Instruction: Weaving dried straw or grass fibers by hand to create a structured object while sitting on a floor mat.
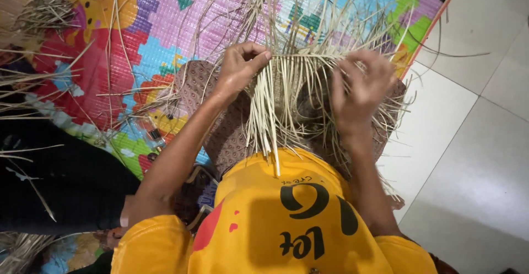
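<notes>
The left hand is closed narrow, the thumb and the fingertips pinched together on the pale straw strips at the top edge of the weaving; the right hand is blurred, its fingers are curled inward over the same strips, and I cannot tell for sure if it grips them or only touches them.

The strips lie between the two hands and just under them; they rest on the person's lap, over a brown patterned cloth, and the lower ends hang down until they touch the yellow shirt.

The strips are thin, flat and dry, of a light beige colour; near the hands they lie close and parallel, like a fringe, and above the hands the loose ends spread out in all directions; some are bent.

Under all this there is a colourful play mat with pink, blue and red areas; more loose strips lie on its left side; at the right the floor has pale grey tiles; a dark cloth is at the left edge.
</notes>
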